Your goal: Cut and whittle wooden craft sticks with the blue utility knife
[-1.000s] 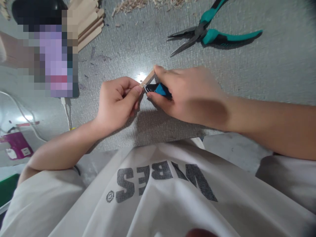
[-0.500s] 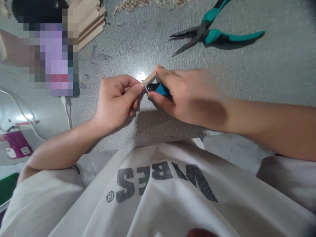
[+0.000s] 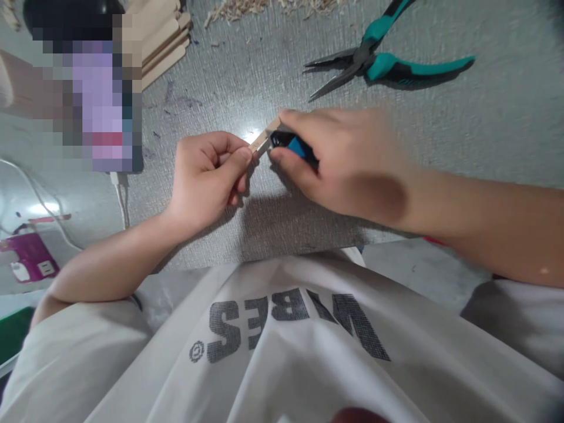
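Observation:
My left hand (image 3: 211, 176) pinches one end of a narrow wooden craft stick (image 3: 261, 138) between thumb and fingers. My right hand (image 3: 348, 158) is wrapped round a blue and black utility knife (image 3: 297, 147), most of it hidden in the palm. The knife's tip lies against the stick near its far end, though the blade itself is hard to make out. My right index finger reaches the stick's upper end. Both hands are just above the grey textured table (image 3: 282, 229).
Open needle-nose pliers (image 3: 363, 59) with teal handles lie beyond my right hand. Wood shavings (image 3: 247, 9) are heaped at the far edge of view. Flat wooden sticks (image 3: 165, 50) are stacked far left, beside a pixelated area. A white cable (image 3: 120, 200) runs left of my left hand.
My right hand and the knife have moved up and slightly right along the stick, away from my left fingers. My left hand has barely moved.

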`<state>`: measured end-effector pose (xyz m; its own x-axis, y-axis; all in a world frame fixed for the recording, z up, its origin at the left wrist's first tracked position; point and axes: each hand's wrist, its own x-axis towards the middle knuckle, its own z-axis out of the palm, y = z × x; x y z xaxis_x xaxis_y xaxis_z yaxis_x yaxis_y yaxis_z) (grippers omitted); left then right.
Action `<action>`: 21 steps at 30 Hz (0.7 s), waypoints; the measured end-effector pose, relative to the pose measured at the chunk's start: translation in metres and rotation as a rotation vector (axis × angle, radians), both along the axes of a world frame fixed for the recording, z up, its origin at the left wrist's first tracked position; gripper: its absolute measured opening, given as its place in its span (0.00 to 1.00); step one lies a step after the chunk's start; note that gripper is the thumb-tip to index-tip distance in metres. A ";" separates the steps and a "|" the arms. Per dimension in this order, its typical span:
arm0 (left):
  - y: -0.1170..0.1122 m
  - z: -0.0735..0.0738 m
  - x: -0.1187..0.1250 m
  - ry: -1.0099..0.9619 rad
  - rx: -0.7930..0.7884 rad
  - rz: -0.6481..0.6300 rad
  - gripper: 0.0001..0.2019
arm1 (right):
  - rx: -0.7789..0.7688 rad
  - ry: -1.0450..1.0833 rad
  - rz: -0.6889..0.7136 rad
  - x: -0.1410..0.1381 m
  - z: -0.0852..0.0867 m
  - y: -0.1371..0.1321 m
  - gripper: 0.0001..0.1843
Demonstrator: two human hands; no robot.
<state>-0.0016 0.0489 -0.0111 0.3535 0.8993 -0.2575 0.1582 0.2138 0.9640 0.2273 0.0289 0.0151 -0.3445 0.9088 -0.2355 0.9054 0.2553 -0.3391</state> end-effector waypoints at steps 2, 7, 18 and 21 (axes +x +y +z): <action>-0.001 -0.002 0.000 -0.017 0.045 0.009 0.10 | 0.004 0.023 0.029 0.001 -0.007 -0.005 0.43; -0.006 -0.009 -0.002 0.030 0.161 0.012 0.13 | 0.074 0.104 0.029 0.003 -0.025 -0.014 0.46; -0.011 -0.011 -0.002 0.080 0.228 -0.003 0.16 | 0.126 0.124 0.019 0.003 -0.028 -0.013 0.47; -0.010 -0.012 -0.003 0.075 0.233 -0.006 0.17 | 0.124 0.114 0.011 0.002 -0.027 -0.012 0.45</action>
